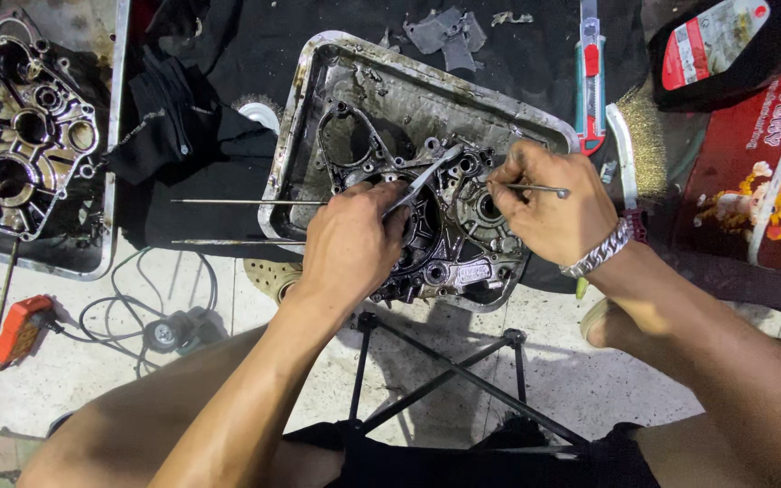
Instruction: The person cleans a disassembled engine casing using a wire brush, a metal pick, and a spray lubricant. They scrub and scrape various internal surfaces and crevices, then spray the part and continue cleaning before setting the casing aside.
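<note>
Both hands [445, 230] on greasy engine case [449, 248]; tools gripped

Tray rim [293, 117] and long rods [246, 201] hem the engine casing [449, 244].

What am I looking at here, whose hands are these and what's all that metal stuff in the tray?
This is one picture from a camera worn on a person's head, looking down at their own bare hands. They sit on a small folding stool. In front lies a dirty metal tray holding an engine case half, a cast metal part full of holes. The left hand grips a flat metal tool against the case. The right hand, wearing a bracelet, holds a thin metal rod. A second case sits in another tray at far left.
</note>
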